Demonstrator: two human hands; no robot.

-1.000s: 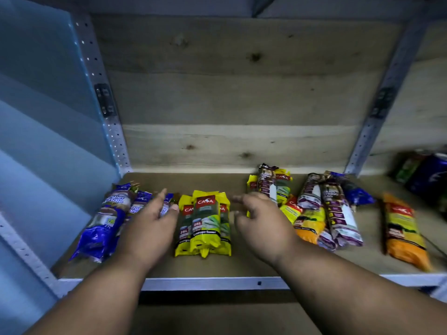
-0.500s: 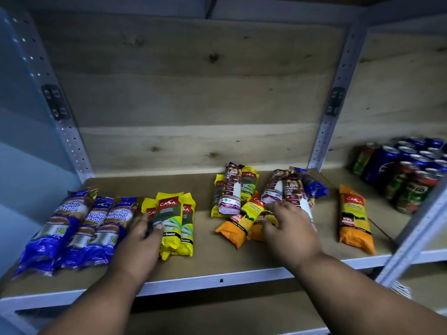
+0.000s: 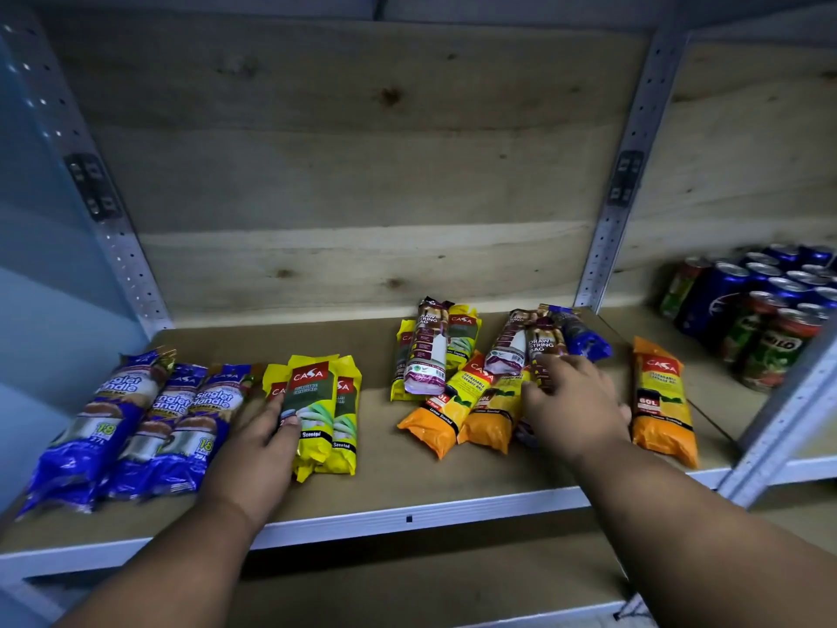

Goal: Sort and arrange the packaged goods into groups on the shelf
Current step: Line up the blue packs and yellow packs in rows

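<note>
On the wooden shelf board with a white metal front edge (image 3: 407,521), the packaged goods lie in loose clusters. At the far left three blue plastic rolls labelled "Singlet Handle" (image 3: 149,423) lie side by side, touching one another. Just to their right sits a bunch of yellow "Casa" garbage-bag packs (image 3: 324,410), one pack lying on top of the others. The left hand (image 3: 258,451) rests flat, fingers extended and together, palm down on the left edge of this yellow bunch, thumb tip on the top pack; it presses rather than grips. Farther right is a mixed heap: a maroon-and-white "Draw String Bag" roll (image 3: 425,351) lying over more yellow packs, two orange "Lemon Scented" packs (image 3: 457,410) lying side by side and touching, two more maroon rolls (image 3: 521,346) and a dark blue roll (image 3: 582,339) at the back. The right hand (image 3: 573,398) lies over this heap, fingers spread and slightly curled, fingertips on a maroon roll; whether it has closed on anything I cannot tell. A single orange "Casa" pack (image 3: 663,401) lies apart to the right, near the white perforated upright post (image 3: 607,247). Beyond the post, in the next bay, stand blue and green drink cans (image 3: 761,310)
</note>
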